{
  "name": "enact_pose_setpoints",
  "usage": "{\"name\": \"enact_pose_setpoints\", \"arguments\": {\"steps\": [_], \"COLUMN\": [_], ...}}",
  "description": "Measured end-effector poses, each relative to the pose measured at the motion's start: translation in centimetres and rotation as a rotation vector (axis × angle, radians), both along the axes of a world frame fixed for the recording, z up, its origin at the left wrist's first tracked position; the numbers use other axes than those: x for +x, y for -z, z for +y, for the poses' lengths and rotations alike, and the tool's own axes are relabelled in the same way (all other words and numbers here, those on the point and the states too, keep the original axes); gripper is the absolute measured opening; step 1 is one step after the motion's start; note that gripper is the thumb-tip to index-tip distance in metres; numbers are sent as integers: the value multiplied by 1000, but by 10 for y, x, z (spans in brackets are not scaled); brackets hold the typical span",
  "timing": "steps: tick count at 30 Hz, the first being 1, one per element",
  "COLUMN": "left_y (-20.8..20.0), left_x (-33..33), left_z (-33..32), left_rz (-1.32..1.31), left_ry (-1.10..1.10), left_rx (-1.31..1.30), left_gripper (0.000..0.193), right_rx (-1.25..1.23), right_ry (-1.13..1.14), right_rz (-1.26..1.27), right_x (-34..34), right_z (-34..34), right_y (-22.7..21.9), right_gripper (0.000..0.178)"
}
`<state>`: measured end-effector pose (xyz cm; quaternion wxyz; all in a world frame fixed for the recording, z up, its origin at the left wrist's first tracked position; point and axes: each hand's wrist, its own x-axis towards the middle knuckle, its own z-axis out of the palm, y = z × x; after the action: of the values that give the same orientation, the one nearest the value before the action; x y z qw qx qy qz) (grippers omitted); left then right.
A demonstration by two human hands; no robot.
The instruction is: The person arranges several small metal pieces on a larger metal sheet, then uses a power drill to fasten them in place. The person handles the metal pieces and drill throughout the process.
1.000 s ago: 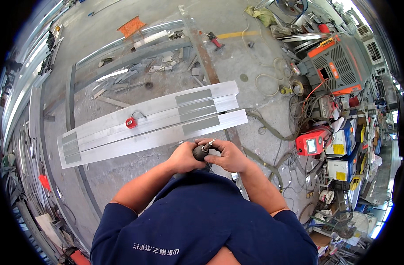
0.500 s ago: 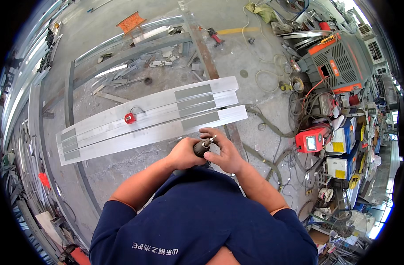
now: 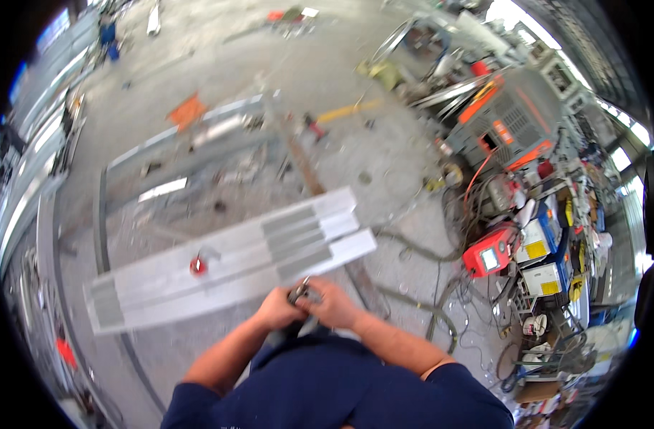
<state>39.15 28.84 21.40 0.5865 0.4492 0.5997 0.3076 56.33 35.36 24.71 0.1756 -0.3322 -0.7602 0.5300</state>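
Note:
Close in front of my body, my left hand [image 3: 277,309] is wrapped round a dark power drill [image 3: 296,294] whose tip points away from me. At its front end, the fingers of my right hand [image 3: 332,304] close round the chuck and a thin bit. Motion blur hides the finer detail there. Just beyond my hands, long silvery metal strips [image 3: 162,309] lie side by side, with grey patches near both ends. On top of them sits a small red tape measure [image 3: 197,266], apart from both hands.
The strips rest across a grey steel frame [image 3: 101,214] on the concrete floor. To the right stand a red machine with a screen [image 3: 489,254], tangled cables [image 3: 452,286] and a large grey-orange machine [image 3: 509,118]. An orange stand [image 3: 187,112] is farther off, left.
The view has tilted up, showing more of the far floor. My right-hand fingers, spread around the drill's front before, are now closed on it. The strips and tape measure stay put.

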Motion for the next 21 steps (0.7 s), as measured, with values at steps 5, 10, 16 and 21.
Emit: {"name": "enact_pose_setpoints", "arguments": {"steps": [5, 10, 16, 21], "left_y": [36, 76, 112, 127], "left_x": [-20, -14, 5, 28], "left_z": [18, 33, 32, 0], "left_rz": [-155, -342, -394, -219], "left_ry": [-140, -10, 33, -12], "left_rx": [-235, -291, -348, -186], "left_gripper": [22, 24, 22, 27], "right_rx": [863, 1410, 1261, 719], "right_ry": [-29, -501, -745, -988], "right_rz": [-62, -407, -684, -1122], "right_x": [1, -16, -29, -64], "right_z": [17, 43, 45, 29], "right_y": [-11, 17, 67, 80], "right_gripper": [40, 34, 22, 26]}}
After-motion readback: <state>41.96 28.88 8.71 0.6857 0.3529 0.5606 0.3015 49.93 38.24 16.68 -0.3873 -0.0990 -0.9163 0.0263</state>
